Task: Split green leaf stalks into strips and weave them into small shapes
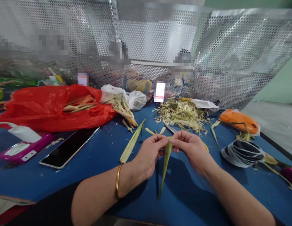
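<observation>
Between my two hands a long yellow-green leaf strip (167, 160) hangs down, narrowing to a point over the blue table (101, 185). My left hand (152, 152) pinches its top edge from the left, a gold bangle on the wrist. From the right, the thumb and fingers of my right hand (189, 147) pinch the same top end, close to the left fingertips. Another pale leaf (132, 142) lies just left of my left hand. Behind my hands are small leaf pieces (150, 131) and a partly covered metal blade (170, 128).
A heap of shredded husk (183, 114) lies behind my hands. To the left are a red bag (49, 105), a phone (70, 149) and a magenta power strip (25, 149). A wire spool (241, 153) and an orange bag (240, 121) sit right. Perforated metal (157, 40) stands behind.
</observation>
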A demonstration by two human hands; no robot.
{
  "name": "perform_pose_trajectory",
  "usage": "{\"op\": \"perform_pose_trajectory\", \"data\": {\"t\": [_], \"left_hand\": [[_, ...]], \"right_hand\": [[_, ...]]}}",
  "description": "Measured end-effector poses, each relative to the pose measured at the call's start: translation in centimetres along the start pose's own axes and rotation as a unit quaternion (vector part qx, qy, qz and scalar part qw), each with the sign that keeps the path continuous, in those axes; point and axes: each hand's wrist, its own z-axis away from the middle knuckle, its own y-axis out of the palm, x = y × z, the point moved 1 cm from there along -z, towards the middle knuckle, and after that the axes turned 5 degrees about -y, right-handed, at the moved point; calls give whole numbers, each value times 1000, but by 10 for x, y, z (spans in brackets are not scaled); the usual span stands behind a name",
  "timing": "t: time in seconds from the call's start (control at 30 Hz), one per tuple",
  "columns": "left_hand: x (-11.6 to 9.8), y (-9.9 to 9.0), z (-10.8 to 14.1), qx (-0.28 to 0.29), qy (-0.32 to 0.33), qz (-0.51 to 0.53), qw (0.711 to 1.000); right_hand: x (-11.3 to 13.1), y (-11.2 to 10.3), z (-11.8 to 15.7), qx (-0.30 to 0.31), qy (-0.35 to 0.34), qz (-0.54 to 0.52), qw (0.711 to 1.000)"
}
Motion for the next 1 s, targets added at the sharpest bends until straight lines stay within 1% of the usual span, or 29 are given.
{"op": "perform_pose_trajectory", "data": {"t": [0.1,0.23,0.33,0.47,0.7,0.77,0.87,1.0], "left_hand": [[-1,0,0,29,-6,-35,999],[-5,-1,-1,14,17,-79,997],[-5,-1,-2,15,10,-81,997],[-4,-2,-3,2,23,-102,994],[-3,-3,-5,-6,52,-119,991],[-4,-4,-4,-6,57,-124,991],[-4,-3,-4,0,54,-125,991],[-5,-2,-3,-5,46,-109,993]], "right_hand": [[3,-3,-1,4,4,21,1000],[5,-4,-1,9,-4,32,999],[6,-4,-1,19,-14,31,999],[3,-3,-1,5,-25,12,1000],[-5,-3,-3,11,15,-30,999],[-5,-3,-3,14,17,-33,999],[-3,-3,-2,16,-6,-21,1000],[-2,-1,-1,10,-66,43,997]]}}
